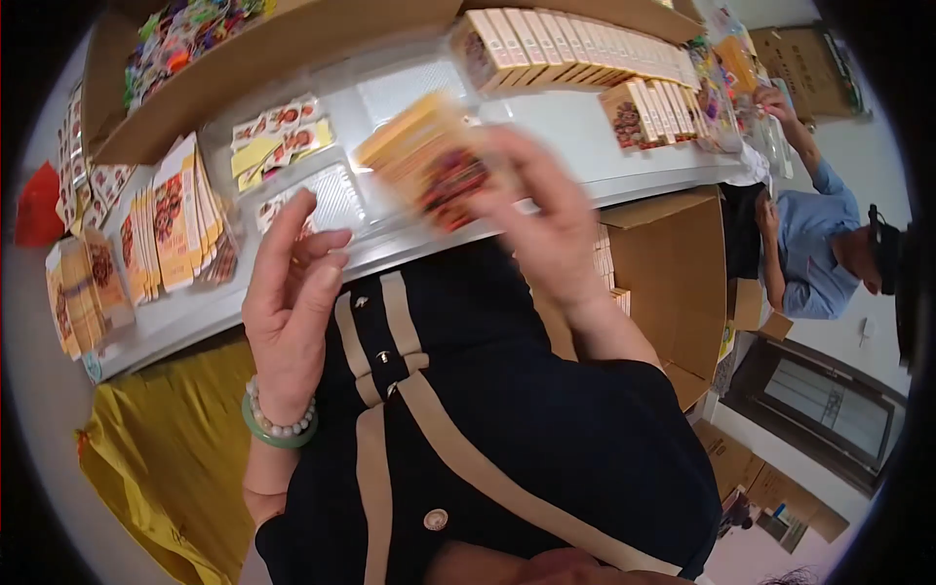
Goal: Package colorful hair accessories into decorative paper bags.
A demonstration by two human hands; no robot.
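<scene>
My right hand grips a small yellow-orange carton with a printed picture of reddish round pieces. Both are blurred by motion, and the carton is tilted above the table's front edge. My left hand is raised near that edge, fingers apart and nothing in them. Just beyond its fingertips is a clear plastic tray with small printed pieces at one end. A stack of flat, unfolded cartons leans to the left of that hand. Farther back lie small printed cards on another clear tray.
A long row of filled-out cartons stands at the back right, with a shorter row before it. An open cardboard box sits below the table's right side. At the far right a co-worker in a blue shirt handles something.
</scene>
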